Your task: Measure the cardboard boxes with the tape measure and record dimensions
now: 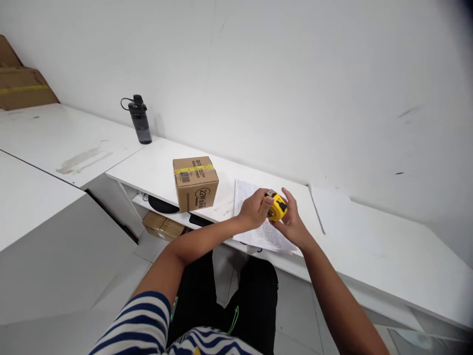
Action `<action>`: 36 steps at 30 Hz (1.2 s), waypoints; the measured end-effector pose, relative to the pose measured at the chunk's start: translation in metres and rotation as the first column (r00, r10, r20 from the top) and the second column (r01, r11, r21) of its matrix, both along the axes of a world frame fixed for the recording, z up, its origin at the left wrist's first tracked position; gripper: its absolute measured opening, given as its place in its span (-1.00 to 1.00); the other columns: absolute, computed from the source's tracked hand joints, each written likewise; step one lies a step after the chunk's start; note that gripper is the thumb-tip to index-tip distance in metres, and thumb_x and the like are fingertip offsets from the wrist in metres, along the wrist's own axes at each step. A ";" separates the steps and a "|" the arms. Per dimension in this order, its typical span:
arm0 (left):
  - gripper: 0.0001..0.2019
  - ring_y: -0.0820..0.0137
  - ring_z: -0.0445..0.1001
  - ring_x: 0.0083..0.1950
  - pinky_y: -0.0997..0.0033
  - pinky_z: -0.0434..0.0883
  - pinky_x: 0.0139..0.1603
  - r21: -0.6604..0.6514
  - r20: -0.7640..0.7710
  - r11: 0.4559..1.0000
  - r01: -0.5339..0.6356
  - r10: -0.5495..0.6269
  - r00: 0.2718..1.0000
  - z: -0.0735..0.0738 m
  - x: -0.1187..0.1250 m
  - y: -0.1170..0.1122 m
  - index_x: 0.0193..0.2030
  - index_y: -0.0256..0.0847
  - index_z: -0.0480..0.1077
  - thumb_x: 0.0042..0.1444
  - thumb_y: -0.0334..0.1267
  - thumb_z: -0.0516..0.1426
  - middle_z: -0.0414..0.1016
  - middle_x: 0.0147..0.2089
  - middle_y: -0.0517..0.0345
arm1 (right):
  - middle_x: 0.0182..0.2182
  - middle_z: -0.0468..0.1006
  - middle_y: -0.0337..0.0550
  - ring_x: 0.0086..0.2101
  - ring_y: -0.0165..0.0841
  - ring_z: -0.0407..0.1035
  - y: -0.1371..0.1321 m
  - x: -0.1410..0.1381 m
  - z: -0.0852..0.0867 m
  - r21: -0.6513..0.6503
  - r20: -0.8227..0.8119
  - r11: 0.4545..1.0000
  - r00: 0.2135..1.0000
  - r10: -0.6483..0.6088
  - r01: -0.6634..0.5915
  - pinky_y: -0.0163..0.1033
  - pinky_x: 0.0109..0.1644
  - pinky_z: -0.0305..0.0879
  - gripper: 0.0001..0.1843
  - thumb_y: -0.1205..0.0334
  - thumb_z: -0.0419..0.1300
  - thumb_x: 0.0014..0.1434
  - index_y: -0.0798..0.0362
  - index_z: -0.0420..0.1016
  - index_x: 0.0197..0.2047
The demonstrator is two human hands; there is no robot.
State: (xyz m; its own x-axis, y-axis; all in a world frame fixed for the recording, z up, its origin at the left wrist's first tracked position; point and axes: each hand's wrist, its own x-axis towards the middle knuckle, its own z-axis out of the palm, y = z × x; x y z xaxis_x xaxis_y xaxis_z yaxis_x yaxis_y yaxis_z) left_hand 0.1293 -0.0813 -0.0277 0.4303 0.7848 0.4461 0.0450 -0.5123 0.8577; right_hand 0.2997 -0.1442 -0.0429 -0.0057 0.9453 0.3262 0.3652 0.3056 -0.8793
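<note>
A yellow and black tape measure [276,206] is held between both hands above a printed sheet of paper [258,231] on the white desk [369,246]. My left hand [253,209] curls round its left side, fingers closed on it. My right hand [292,219] cups it from the right and below, with the fingers wrapped against the case. A small cardboard box [195,182] with yellow tape across its top stands upright to the left of the hands, about a hand's width away.
A dark water bottle [140,120] stands by the wall at the back left. More cardboard boxes [20,81] are stacked in the far left corner. Another white sheet [328,207] lies right of the hands. A lower shelf [162,207] under the desk holds dark items.
</note>
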 end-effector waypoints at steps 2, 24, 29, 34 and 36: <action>-0.22 0.19 0.58 -0.01 0.21 0.51 -0.01 -0.071 0.200 0.997 0.010 0.005 0.980 0.020 -0.024 -0.024 0.18 -0.19 0.37 0.35 0.45 -0.24 0.58 0.04 -0.10 | 0.51 0.10 -0.01 0.38 -0.13 0.27 -0.018 -0.035 0.024 -0.038 -0.059 0.987 0.987 0.151 -0.154 0.09 0.36 0.40 0.13 -0.05 0.46 0.15 -0.38 -0.13 0.57; -0.67 0.50 0.21 -0.47 0.46 0.18 -0.47 -0.399 -0.214 0.820 -0.411 0.352 0.911 0.106 -0.297 0.026 -0.39 -0.15 0.31 0.05 -0.06 0.36 0.38 -0.42 0.20 | 0.05 0.67 -0.09 -0.06 -0.16 0.54 0.101 -0.107 0.166 -0.123 0.654 0.981 0.731 0.194 -0.150 -0.01 -0.01 0.51 -0.53 0.25 0.36 0.10 -0.08 0.58 0.11; -0.65 0.49 0.19 -0.49 0.42 0.16 -0.45 -0.553 -0.306 0.736 -0.390 0.256 0.917 0.076 -0.291 0.071 -0.41 -0.16 0.33 0.06 -0.01 0.36 0.37 -0.42 0.19 | 0.03 0.67 -0.11 -0.08 -0.20 0.52 0.141 -0.099 0.154 -0.137 0.645 0.990 0.757 0.105 -0.022 -0.07 -0.03 0.45 -0.48 0.35 0.35 0.02 -0.08 0.62 0.09; -0.61 0.48 0.21 -0.51 0.39 0.14 -0.43 -0.468 -0.375 0.807 -0.360 0.187 0.908 0.095 -0.280 0.082 -0.52 -0.17 0.30 0.05 -0.04 0.37 0.34 -0.49 0.20 | 0.09 0.66 -0.13 0.01 -0.13 0.51 0.128 -0.114 0.159 0.035 0.698 0.985 0.710 0.095 -0.166 0.03 0.07 0.43 -0.52 0.28 0.35 0.08 -0.13 0.62 0.10; -0.66 0.46 0.26 -0.49 0.38 0.21 -0.39 -0.402 -0.319 0.846 -0.350 0.229 0.919 0.117 -0.281 0.092 -0.50 -0.16 0.32 0.06 -0.10 0.37 0.38 -0.47 0.19 | 0.11 0.65 -0.10 0.06 -0.06 0.51 0.108 -0.119 0.162 0.114 0.707 0.981 0.706 0.032 -0.159 0.07 0.09 0.43 -0.52 0.20 0.36 0.12 -0.13 0.60 0.14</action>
